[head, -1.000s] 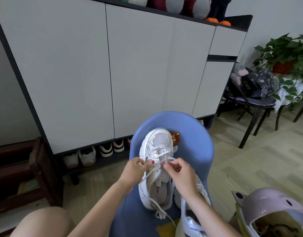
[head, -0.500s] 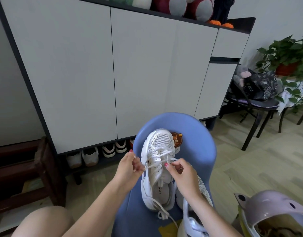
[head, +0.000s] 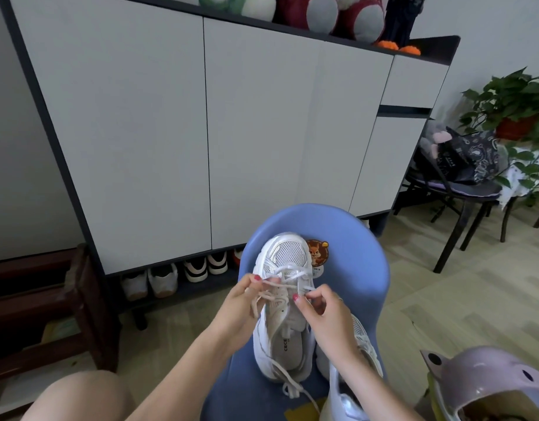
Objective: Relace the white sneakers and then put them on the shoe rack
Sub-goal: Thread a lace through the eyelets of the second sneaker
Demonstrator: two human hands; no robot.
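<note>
A white sneaker (head: 285,317) lies on a blue chair seat (head: 353,268), toe pointing away from me. My left hand (head: 239,311) pinches a white lace end (head: 263,294) at the shoe's left eyelets. My right hand (head: 326,317) pinches the lace at the right eyelets. A second white sneaker (head: 362,344) lies to the right, mostly hidden under my right forearm. Under the grey cabinet runs the shoe rack (head: 171,281), an open bottom shelf holding several shoes.
A dark wooden stool (head: 58,314) stands at the left. At the right are a black chair with bags (head: 463,177) and a potted plant (head: 514,107). A lilac helmet (head: 487,384) sits at the bottom right. My bare knee (head: 76,396) is at the bottom left.
My left hand has come back in toward the shoe's left eyelets with the lace end. My right hand stays at the right eyelets.
</note>
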